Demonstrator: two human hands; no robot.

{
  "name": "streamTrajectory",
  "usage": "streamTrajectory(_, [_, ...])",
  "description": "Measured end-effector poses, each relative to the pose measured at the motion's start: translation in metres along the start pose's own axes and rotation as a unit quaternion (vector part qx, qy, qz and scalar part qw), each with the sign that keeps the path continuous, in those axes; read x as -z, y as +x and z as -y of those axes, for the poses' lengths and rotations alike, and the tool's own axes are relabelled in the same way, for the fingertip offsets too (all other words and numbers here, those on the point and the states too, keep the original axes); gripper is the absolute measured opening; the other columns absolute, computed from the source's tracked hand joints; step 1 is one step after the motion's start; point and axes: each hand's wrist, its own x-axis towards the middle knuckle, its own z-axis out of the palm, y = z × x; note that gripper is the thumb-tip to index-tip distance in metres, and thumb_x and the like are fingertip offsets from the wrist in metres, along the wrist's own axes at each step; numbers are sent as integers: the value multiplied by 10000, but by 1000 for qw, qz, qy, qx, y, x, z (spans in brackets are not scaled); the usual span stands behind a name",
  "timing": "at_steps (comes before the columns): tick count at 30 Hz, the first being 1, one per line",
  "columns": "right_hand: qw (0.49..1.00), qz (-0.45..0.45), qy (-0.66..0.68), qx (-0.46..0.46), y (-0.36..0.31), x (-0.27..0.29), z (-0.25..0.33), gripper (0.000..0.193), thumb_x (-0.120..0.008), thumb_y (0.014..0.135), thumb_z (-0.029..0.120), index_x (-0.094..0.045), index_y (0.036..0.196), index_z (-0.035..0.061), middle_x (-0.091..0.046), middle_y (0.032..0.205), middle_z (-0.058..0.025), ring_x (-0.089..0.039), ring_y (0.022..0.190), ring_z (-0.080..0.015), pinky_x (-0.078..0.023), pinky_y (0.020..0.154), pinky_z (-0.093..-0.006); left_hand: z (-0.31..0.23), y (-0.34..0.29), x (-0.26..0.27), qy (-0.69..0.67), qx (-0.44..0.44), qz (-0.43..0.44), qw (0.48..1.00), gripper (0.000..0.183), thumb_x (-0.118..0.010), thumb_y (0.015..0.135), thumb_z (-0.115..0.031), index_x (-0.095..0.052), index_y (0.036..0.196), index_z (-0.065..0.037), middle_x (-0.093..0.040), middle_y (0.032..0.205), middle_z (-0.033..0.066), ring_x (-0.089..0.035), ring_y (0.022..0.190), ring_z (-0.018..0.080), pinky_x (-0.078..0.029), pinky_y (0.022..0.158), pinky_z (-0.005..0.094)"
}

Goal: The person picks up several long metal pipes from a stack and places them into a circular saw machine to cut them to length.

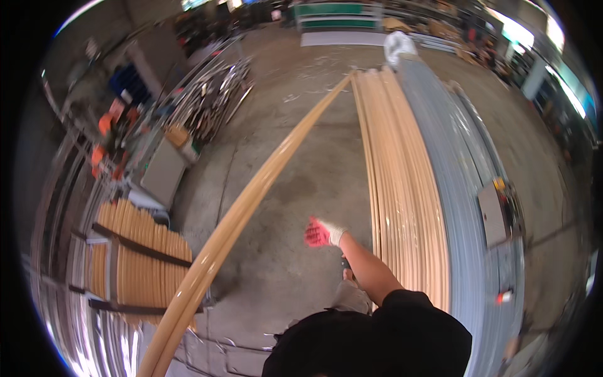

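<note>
Red-gloved right hand (323, 233), possibly print-marked, hangs between tan profiles (402, 182).

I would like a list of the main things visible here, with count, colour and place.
Slanting bundle: one, tan, lower left to upper middle
Poles: many, tan, right of centre
Bars: many, grey, beside those poles
Stacked pieces: many, tan, lower left
Bands: two, dark, across that stack
Metal scraps: many, silvery, upper left
Box: one, grey, left
Plastic: one piece, white, top
Rack: one, green and white, top
Floor: one, grey, middle
Shirt: one, black, bottom
Right hand: one, white and red glove, centre
</note>
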Motion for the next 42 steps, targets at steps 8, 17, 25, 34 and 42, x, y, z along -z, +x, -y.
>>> streamTrajectory(8, [965,92,232,81,144,-1,206,1232,-639,633,878,-401,1333,-107,-526,1322,-277,-520,1220,-458,-427,1029,-626,73,-150,204,63,165,-194,965,507,-670,915,-347,-577,1297,-27,-613,1156,153,-597,1063,275,-479,982,388])
streamTrajectory(17, [953,1,216,211,229,25,276,427,-778,841,384,-532,1041,98,-571,838,-50,-564,753,-186,-530,665,-324,7,-240,92,-63,267,-252,928,488,-542,1020,-275,-490,1424,-7,-588,1268,150,-598,1085,247,-479,1013,362])
streamTrajectory(25, [988,-136,47,65,273,-47,225,377,-694,853,452,-547,796,110,-572,701,-75,-579,662,-268,-543,675,-404,43,-199,-133,-65,490,-413,765,619,-875,776,-220,-535,1230,27,-660,940,85,-631,823,162,-533,781,291])
streamTrajectory(34, [963,-248,106,22,312,-137,252,284,-762,816,286,-554,751,105,-563,645,-77,-591,648,-273,-571,732,-470,99,-152,-165,32,572,-313,757,531,-614,961,-443,-629,1295,-31,-639,1246,92,-587,1111,205,-447,1014,359])
streamTrajectory(42, [977,-175,103,60,433,-208,400,255,-774,841,277,-561,825,137,-569,648,-93,-593,611,-271,-565,672,-475,20,-94,-380,43,593,-283,753,502,-563,1000,-380,-643,1264,39,-668,1231,177,-640,1091,263,-497,977,355])
